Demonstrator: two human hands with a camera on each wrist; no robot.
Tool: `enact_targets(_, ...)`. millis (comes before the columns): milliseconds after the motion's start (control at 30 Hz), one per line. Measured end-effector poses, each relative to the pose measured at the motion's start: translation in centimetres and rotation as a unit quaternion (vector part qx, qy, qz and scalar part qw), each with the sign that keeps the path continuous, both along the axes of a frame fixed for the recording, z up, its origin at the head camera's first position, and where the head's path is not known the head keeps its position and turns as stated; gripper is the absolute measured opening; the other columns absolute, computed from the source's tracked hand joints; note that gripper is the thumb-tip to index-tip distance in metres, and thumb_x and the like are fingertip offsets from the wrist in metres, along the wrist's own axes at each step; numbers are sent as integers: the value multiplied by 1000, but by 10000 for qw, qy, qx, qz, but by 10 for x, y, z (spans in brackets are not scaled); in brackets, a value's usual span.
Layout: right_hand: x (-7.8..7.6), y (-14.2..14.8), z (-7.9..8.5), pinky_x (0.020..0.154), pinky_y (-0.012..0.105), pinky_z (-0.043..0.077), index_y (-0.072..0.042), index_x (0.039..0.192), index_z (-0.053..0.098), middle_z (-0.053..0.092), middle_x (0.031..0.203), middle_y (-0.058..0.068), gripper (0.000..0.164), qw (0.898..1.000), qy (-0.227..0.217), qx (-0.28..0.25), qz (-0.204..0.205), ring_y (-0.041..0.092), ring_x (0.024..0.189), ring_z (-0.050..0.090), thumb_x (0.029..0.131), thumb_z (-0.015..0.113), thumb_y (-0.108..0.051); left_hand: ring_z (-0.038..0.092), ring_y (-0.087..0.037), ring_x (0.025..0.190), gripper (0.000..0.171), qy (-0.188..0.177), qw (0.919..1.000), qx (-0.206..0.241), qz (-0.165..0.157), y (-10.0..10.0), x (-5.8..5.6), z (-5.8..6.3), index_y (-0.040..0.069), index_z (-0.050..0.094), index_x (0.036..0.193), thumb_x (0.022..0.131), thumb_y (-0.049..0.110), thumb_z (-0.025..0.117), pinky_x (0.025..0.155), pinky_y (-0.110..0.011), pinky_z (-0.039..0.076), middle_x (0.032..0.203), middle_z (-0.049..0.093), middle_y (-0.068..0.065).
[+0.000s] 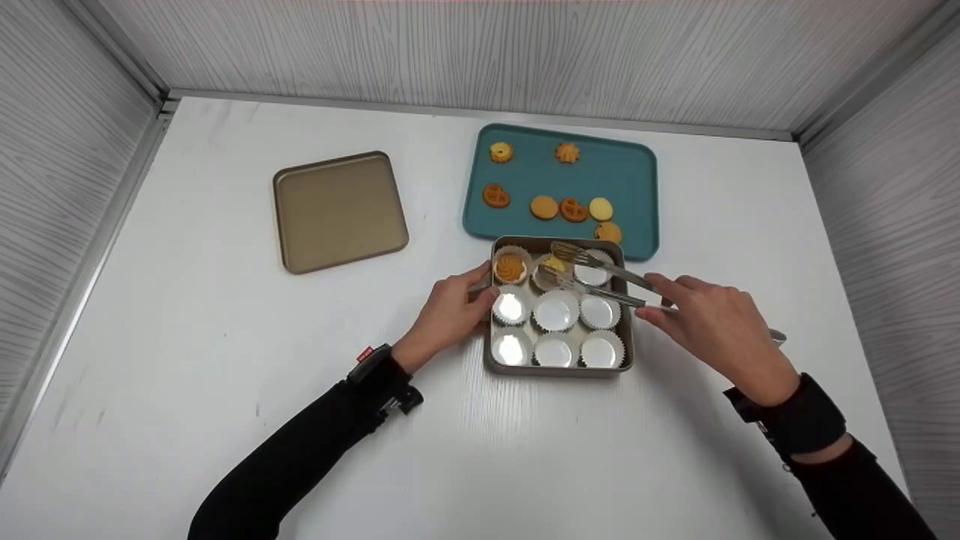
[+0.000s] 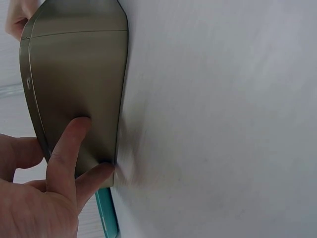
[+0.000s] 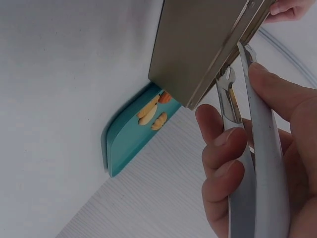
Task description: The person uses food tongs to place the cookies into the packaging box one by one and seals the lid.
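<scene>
Grasping tongs (image 1: 611, 295) at a cookie (image 1: 555, 264) in the tin (image 1: 559, 371), back-middle cup (image 1: 542, 284), the right hand (image 1: 709, 315) could drag that cup askew if they snag its rim, left hand (image 1: 450, 311) gripping the tin.

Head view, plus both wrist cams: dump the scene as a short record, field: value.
left hand: holds the tin's left wall
right hand: holds metal tongs
tin: on the table, nine fluted cups in three rows
far row: orange swirl cookie in the left cup, yellow cookie in the middle one
tongs tips: at the middle far cup; grip on the cookie unclear
teal tray: beyond the tin, seven cookies visible
gold-brown tray: left of the teal tray
</scene>
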State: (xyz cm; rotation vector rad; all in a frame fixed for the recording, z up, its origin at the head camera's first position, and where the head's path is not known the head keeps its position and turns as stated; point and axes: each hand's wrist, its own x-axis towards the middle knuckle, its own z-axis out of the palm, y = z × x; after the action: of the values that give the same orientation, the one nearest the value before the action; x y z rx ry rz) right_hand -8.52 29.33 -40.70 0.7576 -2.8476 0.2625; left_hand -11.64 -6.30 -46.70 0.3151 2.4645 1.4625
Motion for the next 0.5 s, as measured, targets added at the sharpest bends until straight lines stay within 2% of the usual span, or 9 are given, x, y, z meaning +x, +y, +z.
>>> enact_targets(267, -2, -3, 1, 47, 42, 51, -8, 129, 72, 74, 85, 9, 48, 9987, -420, 67, -276, 25, 58, 64, 89, 83, -33, 48, -26, 141, 54, 58, 10000, 16, -15, 0, 0, 0, -1, 43, 154, 107, 21, 56, 117, -39, 40, 153, 50, -17)
enact_targets(500, -1, 2, -2, 49, 41, 50, -8, 129, 72, 74, 85, 10, 47, 9990, -343, -216, -181, 24, 60, 65, 90, 82, -32, 46, -27, 143, 54, 46, 10000, -11, -19, 0, 0, -1, -1, 43, 154, 107, 22, 57, 118, -40, 38, 154, 49, -17)
